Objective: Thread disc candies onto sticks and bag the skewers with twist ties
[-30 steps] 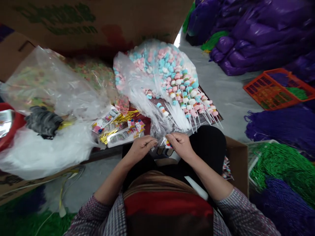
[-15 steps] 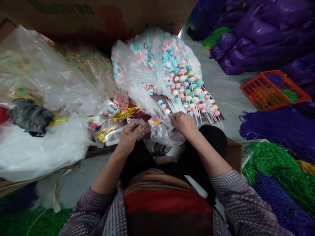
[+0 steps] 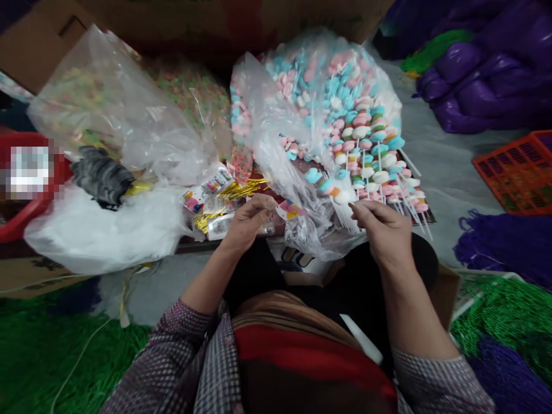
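My left hand is closed in a pinch, with crinkled clear plastic packaging at its fingertips. Beside it is a colourful printed card, above a crumpled clear bag. The fingers of my right hand pinch at the lower end of a short marshmallow skewer with blue, orange and white pieces; its stick is mostly hidden. Below that row lies a bundle of white sticks. Several finished-looking marshmallow skewers lie to the right, partly on a large clear bag of pastel marshmallows.
Gold twist ties and small printed packets lie left of centre. Further left are a bag of mixed sweets, white plastic bags, a dark pleated item and a red basin. An orange crate stands right.
The view has shifted, so things appear further right. My right hand has drawn away from the crumpled bag, and the short marshmallow row beside it shows larger. My left hand still pinches plastic.
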### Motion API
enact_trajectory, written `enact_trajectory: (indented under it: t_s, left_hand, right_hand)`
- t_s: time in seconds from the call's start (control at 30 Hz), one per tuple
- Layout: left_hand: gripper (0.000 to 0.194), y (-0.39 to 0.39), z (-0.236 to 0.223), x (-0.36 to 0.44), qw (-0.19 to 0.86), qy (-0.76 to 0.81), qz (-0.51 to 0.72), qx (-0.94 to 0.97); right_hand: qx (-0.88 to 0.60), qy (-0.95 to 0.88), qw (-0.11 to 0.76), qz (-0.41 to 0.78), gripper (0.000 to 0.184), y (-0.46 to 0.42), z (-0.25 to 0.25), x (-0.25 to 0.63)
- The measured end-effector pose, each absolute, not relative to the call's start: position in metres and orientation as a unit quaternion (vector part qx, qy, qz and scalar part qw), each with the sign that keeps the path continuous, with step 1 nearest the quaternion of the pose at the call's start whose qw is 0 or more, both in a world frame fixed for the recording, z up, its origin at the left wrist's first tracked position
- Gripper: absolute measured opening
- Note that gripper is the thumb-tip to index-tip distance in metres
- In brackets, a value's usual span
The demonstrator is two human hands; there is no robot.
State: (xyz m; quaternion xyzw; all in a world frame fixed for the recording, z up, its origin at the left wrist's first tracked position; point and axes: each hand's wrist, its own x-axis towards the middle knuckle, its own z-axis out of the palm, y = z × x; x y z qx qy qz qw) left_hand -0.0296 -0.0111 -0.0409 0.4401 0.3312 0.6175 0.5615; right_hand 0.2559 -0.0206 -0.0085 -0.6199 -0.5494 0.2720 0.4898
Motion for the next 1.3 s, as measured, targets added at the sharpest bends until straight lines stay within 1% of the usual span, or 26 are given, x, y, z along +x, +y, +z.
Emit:
enact_trajectory:
  t_s: [0.1, 0.27, 0.33, 0.43, 0.53, 0.63, 0.83, 1.03, 1.1, 1.2, 1.23, 1.3]
  left_hand:
    - [0.018, -0.009, -0.039, -0.030, 0.541, 0.331, 0.616, 0.467]
    - [0.013, -0.007, -0.035, -0.030, 0.488, 0.341, 0.586, 0.550]
    - [0.013, -0.008, -0.030, -0.028, 0.456, 0.340, 0.560, 0.602]
    - [0.019, -0.010, -0.022, -0.025, 0.380, 0.351, 0.518, 0.681]
    - [0.021, -0.013, -0.019, -0.024, 0.286, 0.357, 0.487, 0.744]
    - [0.017, -0.016, -0.020, -0.024, 0.240, 0.353, 0.476, 0.769]
    - [0.014, -0.017, -0.025, -0.022, 0.199, 0.326, 0.484, 0.788]
    - [0.016, -0.018, -0.027, -0.021, 0.223, 0.318, 0.451, 0.804]
    - [0.018, -0.019, -0.027, -0.020, 0.220, 0.327, 0.447, 0.803]
    - [0.016, -0.020, -0.030, -0.017, 0.210, 0.337, 0.475, 0.785]
    - [0.015, -0.019, -0.032, -0.016, 0.217, 0.339, 0.486, 0.776]
    - [0.015, -0.018, -0.034, -0.015, 0.252, 0.344, 0.501, 0.753]
  right_hand:
    - [-0.572, -0.525, 0.538, 0.328, 0.016, -0.044, 0.001, 0.266]
    - [-0.534, -0.496, 0.577, 0.368, 0.024, -0.061, 0.015, 0.266]
    - [-0.522, -0.494, 0.567, 0.404, 0.028, -0.060, 0.021, 0.256]
    - [-0.501, -0.526, 0.525, 0.443, 0.034, -0.053, 0.028, 0.236]
    - [-0.497, -0.556, 0.505, 0.434, 0.036, -0.047, 0.024, 0.218]
    - [-0.506, -0.574, 0.495, 0.412, 0.039, -0.044, 0.015, 0.207]
    - [-0.464, -0.545, 0.480, 0.508, 0.038, -0.046, 0.004, 0.201]
    - [-0.464, -0.543, 0.447, 0.539, 0.052, -0.044, 0.001, 0.198]
    - [-0.491, -0.543, 0.440, 0.519, 0.052, -0.046, -0.002, 0.196]
    - [-0.549, -0.562, 0.455, 0.420, 0.048, -0.050, -0.008, 0.192]
    - [-0.561, -0.563, 0.463, 0.392, 0.047, -0.051, -0.010, 0.191]
    - [-0.565, -0.554, 0.474, 0.386, 0.046, -0.053, -0.012, 0.190]
